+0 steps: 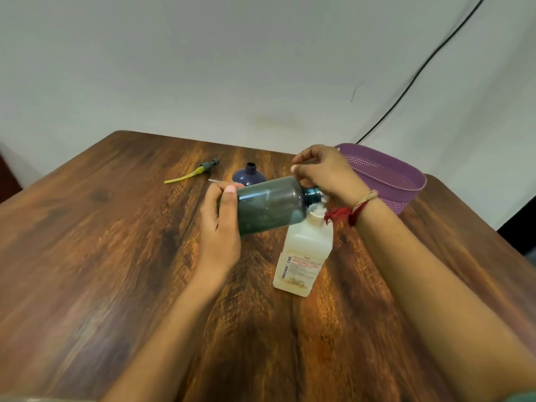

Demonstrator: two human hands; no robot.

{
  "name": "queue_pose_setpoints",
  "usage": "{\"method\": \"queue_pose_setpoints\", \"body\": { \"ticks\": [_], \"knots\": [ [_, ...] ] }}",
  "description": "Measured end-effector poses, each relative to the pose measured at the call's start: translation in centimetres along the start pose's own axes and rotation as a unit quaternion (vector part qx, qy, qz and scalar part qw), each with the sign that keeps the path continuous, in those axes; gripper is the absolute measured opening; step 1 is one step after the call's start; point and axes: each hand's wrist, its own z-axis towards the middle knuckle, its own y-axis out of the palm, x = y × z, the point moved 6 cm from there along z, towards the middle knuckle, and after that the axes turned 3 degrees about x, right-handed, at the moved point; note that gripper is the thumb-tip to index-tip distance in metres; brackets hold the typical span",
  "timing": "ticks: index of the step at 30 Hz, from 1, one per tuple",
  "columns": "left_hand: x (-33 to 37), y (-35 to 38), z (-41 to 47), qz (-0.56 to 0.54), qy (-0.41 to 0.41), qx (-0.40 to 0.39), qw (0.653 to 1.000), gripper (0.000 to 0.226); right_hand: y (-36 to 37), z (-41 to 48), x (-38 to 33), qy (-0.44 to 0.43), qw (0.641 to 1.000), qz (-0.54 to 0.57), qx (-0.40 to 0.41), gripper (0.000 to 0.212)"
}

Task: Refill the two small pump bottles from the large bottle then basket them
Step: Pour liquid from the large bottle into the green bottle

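Table (pixel 101 242): dark brown, orange-streaked wood grain.
Green bottle (pixel 269 208), centre: dark, translucent.
White bottle (pixel 304 256), below it: milky, red-lettered label.
Blue bottle (pixel 249 177), behind: navy.
Pump (pixel 194 174), left of centre: grey head, yellow tube.
Basket (pixel 406 181), right: purple, perforated pattern.
Wrist thread (pixel 348 211): red, cream.

Teal btl (pixel 269 207) tipped over white btl (pixel 304 256); blue btl (pixel 249 177) uncapped.

Table (pixel 87 256) open at left; white bottle (pixel 301 256), blue bottle (pixel 249 177), pump (pixel 203 171), basket (pixel 406 187) obstruct centre-right.
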Motion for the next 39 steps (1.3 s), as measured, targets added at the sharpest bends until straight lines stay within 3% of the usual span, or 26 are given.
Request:
{"method": "queue_pose_setpoints", "body": {
  "ticks": [3, 7, 10, 13, 19, 23, 27, 31, 34, 37, 39],
  "knots": [
    [0.1, -0.2, 0.4, -0.006, 0.015, 0.013, 1.0, 0.04, 0.7, -0.2, 0.1, 0.012, 0.999, 0.03, -0.018, 0.016],
    [-0.2, 0.0, 0.2, -0.006, 0.01, 0.003, 1.0, 0.038, 0.1, -0.4, 0.0, 0.004, 1.0, 0.002, 0.021, 0.018],
    [-0.3, 0.1, 0.1, -0.012, 0.012, -0.007, 1.0, 0.044, -0.1, -0.3, -0.5, -0.002, 0.999, -0.031, -0.01, 0.012],
    [-0.3, 0.1, 0.1, -0.016, 0.014, -0.001, 1.0, 0.046, 0.6, -0.4, -0.1, 0.03, 0.998, -0.003, -0.049, 0.02],
    [-0.4, -0.1, -0.4, -0.015, 0.013, -0.005, 1.0, 0.038, 0.4, -0.1, -0.1, 0.016, 0.999, -0.029, -0.029, 0.02],
    [0.0, -0.2, 0.0, -0.004, 0.026, 0.015, 1.0, 0.043, 0.7, 0.0, 0.0, 0.037, 0.998, -0.01, -0.051, 0.018],
    [-0.4, -0.2, -0.6, -0.02, 0.024, 0.026, 0.999, 0.032, 1.2, -0.4, 0.8, 0.056, 0.998, 0.001, -0.038, 0.023],
    [-0.4, -0.5, -0.5, -0.03, 0.009, 0.036, 0.999, 0.038, 0.5, -0.3, -0.4, 0.024, 0.998, -0.027, -0.044, 0.018],
    [-0.1, -0.6, -0.5, -0.028, 0.022, 0.057, 0.998, 0.042, 1.0, -0.2, 0.1, 0.046, 0.998, -0.006, -0.043, 0.021],
    [-1.1, -0.5, -0.8, -0.039, -0.027, 0.043, 0.998, 0.036, 1.1, -0.5, 0.6, 0.054, 0.998, -0.009, -0.04, 0.023],
    [-1.4, -0.3, -0.8, -0.079, -0.069, 0.016, 0.994, 0.044, 0.6, -0.5, 0.0, 0.033, 0.998, -0.039, -0.041, 0.019]
  ]
}}
